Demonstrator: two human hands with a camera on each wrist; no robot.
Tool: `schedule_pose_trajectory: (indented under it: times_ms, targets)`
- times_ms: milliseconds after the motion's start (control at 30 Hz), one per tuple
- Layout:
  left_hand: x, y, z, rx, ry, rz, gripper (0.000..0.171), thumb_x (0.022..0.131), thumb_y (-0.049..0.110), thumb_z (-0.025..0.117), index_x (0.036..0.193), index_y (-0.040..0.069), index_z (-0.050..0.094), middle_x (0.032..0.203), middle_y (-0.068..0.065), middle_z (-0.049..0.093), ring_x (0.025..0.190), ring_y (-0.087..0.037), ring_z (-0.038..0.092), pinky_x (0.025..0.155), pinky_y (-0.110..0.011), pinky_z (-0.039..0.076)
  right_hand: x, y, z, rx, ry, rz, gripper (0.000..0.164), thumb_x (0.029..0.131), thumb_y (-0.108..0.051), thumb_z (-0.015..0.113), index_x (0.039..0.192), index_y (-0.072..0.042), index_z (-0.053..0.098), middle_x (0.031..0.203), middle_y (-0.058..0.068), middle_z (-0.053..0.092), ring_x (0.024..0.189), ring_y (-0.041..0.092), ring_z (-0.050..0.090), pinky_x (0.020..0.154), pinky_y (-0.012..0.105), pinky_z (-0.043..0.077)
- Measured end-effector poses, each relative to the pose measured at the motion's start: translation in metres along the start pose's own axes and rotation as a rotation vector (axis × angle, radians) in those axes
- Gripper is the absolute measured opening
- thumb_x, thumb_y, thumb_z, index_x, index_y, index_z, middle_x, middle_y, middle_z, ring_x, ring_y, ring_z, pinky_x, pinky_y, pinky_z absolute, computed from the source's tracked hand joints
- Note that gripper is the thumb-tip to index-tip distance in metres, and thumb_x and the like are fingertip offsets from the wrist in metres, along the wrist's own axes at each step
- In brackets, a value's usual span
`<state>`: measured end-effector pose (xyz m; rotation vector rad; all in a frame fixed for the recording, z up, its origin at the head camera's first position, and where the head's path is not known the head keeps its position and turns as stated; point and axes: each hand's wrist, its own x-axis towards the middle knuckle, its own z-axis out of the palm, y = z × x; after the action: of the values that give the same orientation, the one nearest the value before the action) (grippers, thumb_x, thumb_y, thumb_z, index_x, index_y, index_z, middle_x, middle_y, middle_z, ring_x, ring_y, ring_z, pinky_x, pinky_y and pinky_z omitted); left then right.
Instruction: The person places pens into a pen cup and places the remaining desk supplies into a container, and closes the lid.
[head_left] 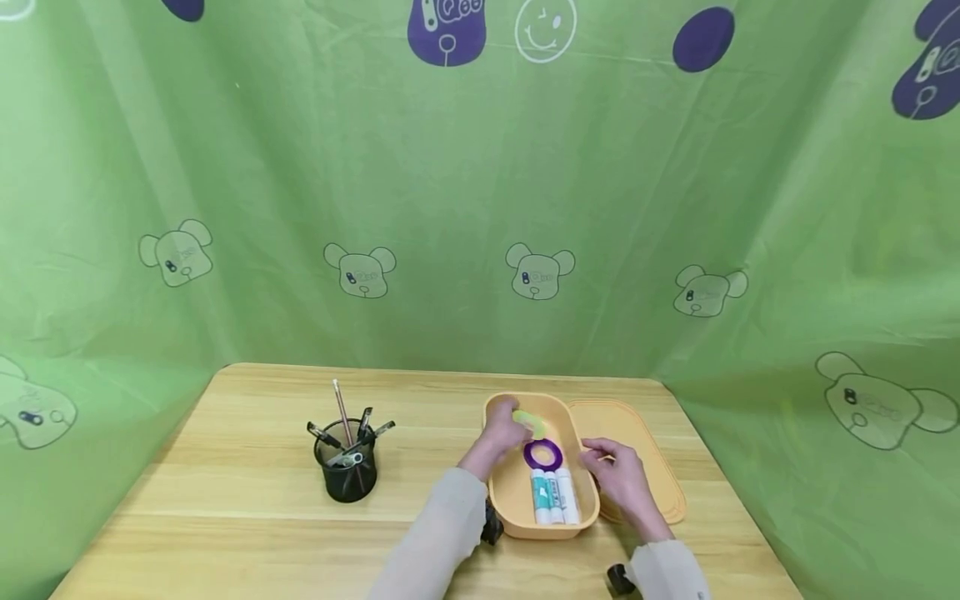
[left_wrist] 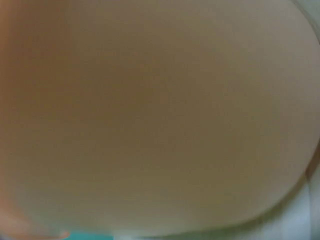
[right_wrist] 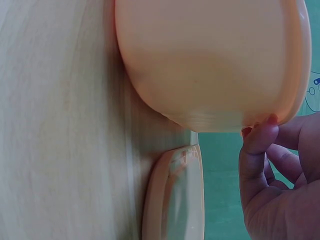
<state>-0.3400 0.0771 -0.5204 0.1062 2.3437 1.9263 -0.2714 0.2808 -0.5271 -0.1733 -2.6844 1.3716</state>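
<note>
An orange plastic box (head_left: 513, 492) holds a purple ring (head_left: 543, 455) like a tape roll and three tube-shaped sticks (head_left: 553, 497) with white and teal wrapping. My left hand (head_left: 504, 429) reaches into its far end and grips a yellow-green piece (head_left: 531, 423), whose exact kind is unclear. At the right side, my right hand (head_left: 617, 475) pinches the box's rim between thumb and fingers; the right wrist view shows the thumb (right_wrist: 262, 137) against the box wall (right_wrist: 210, 65). The left wrist view is mostly filled by a blurred, close brownish surface (left_wrist: 160, 120).
An orange lid (head_left: 637, 446) lies flat on the wooden table (head_left: 247, 500), right of the box and partly under my right hand. A black mesh cup (head_left: 350, 479) with a pencil and several pens or tools stands to the left. Green printed cloth (head_left: 450, 333) hangs behind and beside the table.
</note>
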Motion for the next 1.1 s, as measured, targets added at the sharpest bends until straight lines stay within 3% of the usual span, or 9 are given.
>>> schedule_pose_trajectory:
  times_ms: [133,267,433,600,1100]
  targets:
    - [-0.003,-0.001,0.006,-0.011,0.000,-0.033,0.073,0.078,-0.021,0.063,0.148,-0.013,0.042,0.147,-0.035,0.047,0.109,-0.035,0.061,0.088,-0.036,0.062,-0.001,0.001,-0.001,0.000,0.001,-0.001,0.031,0.099,-0.012,0.068,0.127,0.002,0.070,0.103,0.014,0.071,0.084,0.015,0.060,0.065,0.021,0.053]
    - [-0.004,-0.004,0.008,-0.028,0.009,-0.050,0.072,0.079,-0.022,0.056,0.148,-0.012,0.041,0.146,-0.035,0.048,0.109,-0.036,0.061,0.089,-0.036,0.062,0.000,0.001,-0.001,0.004,-0.001,0.005,0.032,0.099,-0.014,0.069,0.127,0.002,0.070,0.103,0.014,0.070,0.084,0.015,0.060,0.065,0.021,0.053]
    - [-0.005,-0.002,0.011,-0.013,0.025,-0.066,0.075,0.077,-0.023,0.052,0.150,-0.009,0.041,0.148,-0.033,0.048,0.124,-0.043,0.057,0.103,-0.046,0.057,0.001,0.000,-0.001,0.010,-0.001,0.007,0.032,0.099,-0.014,0.069,0.127,0.001,0.070,0.103,0.013,0.070,0.083,0.014,0.060,0.065,0.021,0.054]
    - [-0.007,0.000,0.012,-0.029,0.023,-0.082,0.076,0.080,-0.020,0.053,0.153,-0.004,0.041,0.153,-0.029,0.046,0.138,-0.047,0.049,0.116,-0.057,0.045,0.001,0.001,-0.001,0.009,-0.003,0.013,0.032,0.098,-0.013,0.068,0.127,0.001,0.070,0.103,0.013,0.070,0.085,0.016,0.061,0.066,0.021,0.054]
    - [-0.008,0.002,0.009,-0.072,0.009,-0.079,0.076,0.084,-0.016,0.061,0.155,-0.002,0.040,0.155,-0.030,0.043,0.140,-0.051,0.045,0.115,-0.064,0.042,0.001,0.002,0.000,0.013,0.006,0.010,0.032,0.098,-0.013,0.068,0.127,0.000,0.070,0.103,0.012,0.070,0.084,0.015,0.060,0.066,0.021,0.054]
